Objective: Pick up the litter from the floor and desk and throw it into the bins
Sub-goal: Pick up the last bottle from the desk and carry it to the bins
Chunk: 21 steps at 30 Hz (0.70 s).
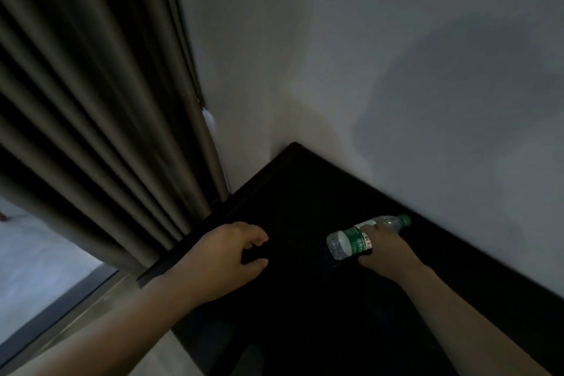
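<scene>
At five o'clock my right hand grips a green-capped bottle round its label, likely for binning (no bin visible); at seven, my left hand hovers empty, loosely curled.

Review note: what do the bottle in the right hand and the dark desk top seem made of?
The bottle: clear, glossy thin plastic; its ribbed body is see-through, with green cap and printed green label, gripped by the right hand. The desk top: matte black, perhaps painted or laminated board; too dark to show grain.
</scene>
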Each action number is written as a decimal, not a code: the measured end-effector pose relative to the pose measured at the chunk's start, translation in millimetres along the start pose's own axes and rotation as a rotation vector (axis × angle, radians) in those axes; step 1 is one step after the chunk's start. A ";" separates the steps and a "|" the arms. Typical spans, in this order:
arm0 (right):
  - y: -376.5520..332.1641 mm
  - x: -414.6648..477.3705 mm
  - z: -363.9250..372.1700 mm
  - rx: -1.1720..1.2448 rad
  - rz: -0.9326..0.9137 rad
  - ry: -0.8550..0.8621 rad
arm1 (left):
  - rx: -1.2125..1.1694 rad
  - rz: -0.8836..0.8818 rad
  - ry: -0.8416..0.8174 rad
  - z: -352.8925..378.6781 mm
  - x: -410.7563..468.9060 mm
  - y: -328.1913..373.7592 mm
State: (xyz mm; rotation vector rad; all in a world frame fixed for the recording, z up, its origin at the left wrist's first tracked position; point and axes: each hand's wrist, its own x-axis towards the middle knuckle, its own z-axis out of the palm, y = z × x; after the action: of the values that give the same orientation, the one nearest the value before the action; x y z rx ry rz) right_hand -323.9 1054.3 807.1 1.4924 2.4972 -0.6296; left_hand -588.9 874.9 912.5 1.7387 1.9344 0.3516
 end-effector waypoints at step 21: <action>-16.4 -19.6 -1.4 0.749 0.358 0.073 | -0.192 0.001 -0.151 24.5 90.2 -19.5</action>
State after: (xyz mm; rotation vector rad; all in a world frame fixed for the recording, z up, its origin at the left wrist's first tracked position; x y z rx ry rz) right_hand -328.5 1032.5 819.6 2.1476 2.0277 -1.5609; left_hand -596.8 956.9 864.1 1.5953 1.7333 0.3815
